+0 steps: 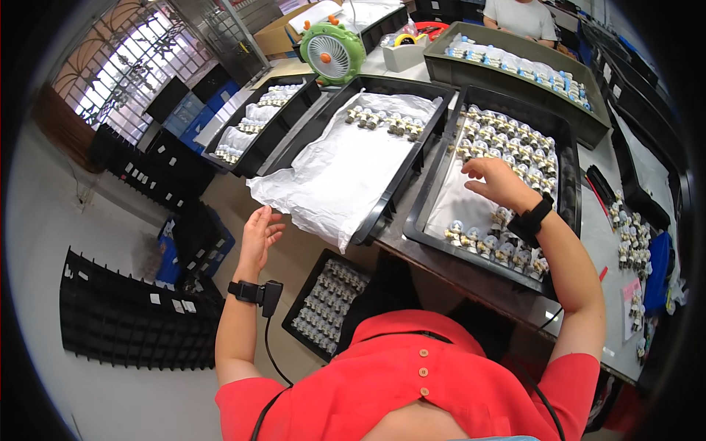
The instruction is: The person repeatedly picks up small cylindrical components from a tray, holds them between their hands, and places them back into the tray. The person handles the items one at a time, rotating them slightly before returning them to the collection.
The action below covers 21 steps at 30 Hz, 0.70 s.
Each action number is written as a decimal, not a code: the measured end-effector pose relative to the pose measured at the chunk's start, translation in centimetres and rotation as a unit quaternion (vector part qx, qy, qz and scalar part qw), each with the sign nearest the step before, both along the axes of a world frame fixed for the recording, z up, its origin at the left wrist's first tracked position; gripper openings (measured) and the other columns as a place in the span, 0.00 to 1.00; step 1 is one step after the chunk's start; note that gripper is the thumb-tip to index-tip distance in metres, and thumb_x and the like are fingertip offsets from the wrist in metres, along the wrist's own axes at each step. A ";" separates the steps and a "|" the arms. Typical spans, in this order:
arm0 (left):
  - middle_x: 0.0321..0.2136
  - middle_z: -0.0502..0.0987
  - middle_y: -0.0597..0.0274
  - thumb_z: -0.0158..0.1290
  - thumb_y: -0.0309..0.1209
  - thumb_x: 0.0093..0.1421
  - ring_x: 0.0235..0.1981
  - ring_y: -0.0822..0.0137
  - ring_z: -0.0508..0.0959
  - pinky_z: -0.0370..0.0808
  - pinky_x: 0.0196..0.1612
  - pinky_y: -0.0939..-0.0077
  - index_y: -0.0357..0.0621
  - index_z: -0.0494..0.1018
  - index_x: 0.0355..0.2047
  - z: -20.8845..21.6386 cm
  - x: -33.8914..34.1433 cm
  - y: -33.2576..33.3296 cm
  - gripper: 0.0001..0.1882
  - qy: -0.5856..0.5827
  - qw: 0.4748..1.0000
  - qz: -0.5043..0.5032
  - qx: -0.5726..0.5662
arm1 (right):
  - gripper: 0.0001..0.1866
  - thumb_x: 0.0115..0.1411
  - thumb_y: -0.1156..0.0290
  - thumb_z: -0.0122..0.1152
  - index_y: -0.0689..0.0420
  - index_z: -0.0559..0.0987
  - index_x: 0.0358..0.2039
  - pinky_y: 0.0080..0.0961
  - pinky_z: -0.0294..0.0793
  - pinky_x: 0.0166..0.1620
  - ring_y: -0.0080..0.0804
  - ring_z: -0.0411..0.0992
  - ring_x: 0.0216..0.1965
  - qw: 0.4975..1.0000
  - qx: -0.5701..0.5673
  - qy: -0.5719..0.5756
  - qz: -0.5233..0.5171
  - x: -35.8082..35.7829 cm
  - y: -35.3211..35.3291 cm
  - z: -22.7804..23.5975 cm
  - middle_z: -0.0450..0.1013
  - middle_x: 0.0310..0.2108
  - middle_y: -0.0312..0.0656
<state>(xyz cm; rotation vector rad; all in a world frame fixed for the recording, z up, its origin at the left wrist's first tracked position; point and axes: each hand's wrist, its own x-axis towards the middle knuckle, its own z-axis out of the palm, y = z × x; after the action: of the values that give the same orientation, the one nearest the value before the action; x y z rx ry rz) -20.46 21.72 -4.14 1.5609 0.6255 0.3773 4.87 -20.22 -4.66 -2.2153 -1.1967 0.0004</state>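
Beside the lower left corner of a crumpled white paper sheet [331, 173], my left hand [261, 231] is raised with its fingers apart and nothing in it. The sheet lines a black tray [382, 209] and hangs over its near edge. A short row of small figurines [386, 121] stands at that tray's far end. My right hand [494, 181] hovers over a second black tray [423, 220], fingers bent and apart, with no object visible between them. Rows of small figurines [507, 140] with pale blue-grey heads fill its far part. More figurines [500, 250] stand near its front, partly hidden by my wrist.
A green fan [332, 55] stands behind the trays. An olive tray [507, 92] of blue-topped figurines is at the back, near another person [521, 20]. On the floor sits another figurine tray [329, 305]. Loose figurines [634, 239] lie at right. Black crates [132, 312] line the left wall.
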 end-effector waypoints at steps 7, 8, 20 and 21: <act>0.25 0.74 0.72 0.52 0.47 0.60 0.26 0.78 0.74 0.68 0.28 0.85 0.48 0.73 0.32 0.4 2.0 -2.4 0.16 0.022 0.998 -0.055 -0.025 | 0.15 0.49 0.70 0.63 0.62 0.77 0.38 0.34 0.74 0.41 0.45 0.75 0.36 0.998 -0.054 0.026 -0.033 0.1 -0.7 0.5 0.76 0.33 0.50; 0.25 0.74 0.73 0.53 0.47 0.60 0.25 0.80 0.73 0.68 0.28 0.86 0.48 0.73 0.31 0.5 2.0 -2.8 0.15 0.031 0.998 -0.050 -0.026 | 0.15 0.49 0.70 0.63 0.62 0.77 0.38 0.34 0.74 0.41 0.45 0.75 0.36 0.998 -0.052 0.032 -0.031 -0.1 -0.6 0.4 0.76 0.33 0.50; 0.20 0.73 0.72 0.54 0.37 0.60 0.18 0.80 0.72 0.65 0.23 0.89 0.46 0.71 0.27 1.1 2.6 -4.0 0.10 0.015 0.996 -0.085 0.004 | 0.24 0.48 0.62 0.64 0.62 0.76 0.43 0.34 0.73 0.43 0.47 0.75 0.38 0.990 -0.125 0.057 -0.033 0.2 -1.5 -0.2 0.76 0.36 0.52; 0.20 0.73 0.72 0.54 0.37 0.60 0.18 0.80 0.72 0.65 0.22 0.90 0.46 0.71 0.26 1.1 2.7 -3.9 0.10 0.018 0.996 -0.088 0.008 | 0.24 0.48 0.62 0.64 0.62 0.75 0.44 0.34 0.73 0.44 0.47 0.75 0.38 0.988 -0.138 0.060 -0.040 0.2 -1.5 0.1 0.76 0.37 0.53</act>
<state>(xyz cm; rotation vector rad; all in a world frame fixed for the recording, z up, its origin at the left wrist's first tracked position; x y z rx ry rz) -17.80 17.80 -3.02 1.6272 0.5095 0.2229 5.04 -21.67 -4.59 -2.4621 -1.0964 0.2796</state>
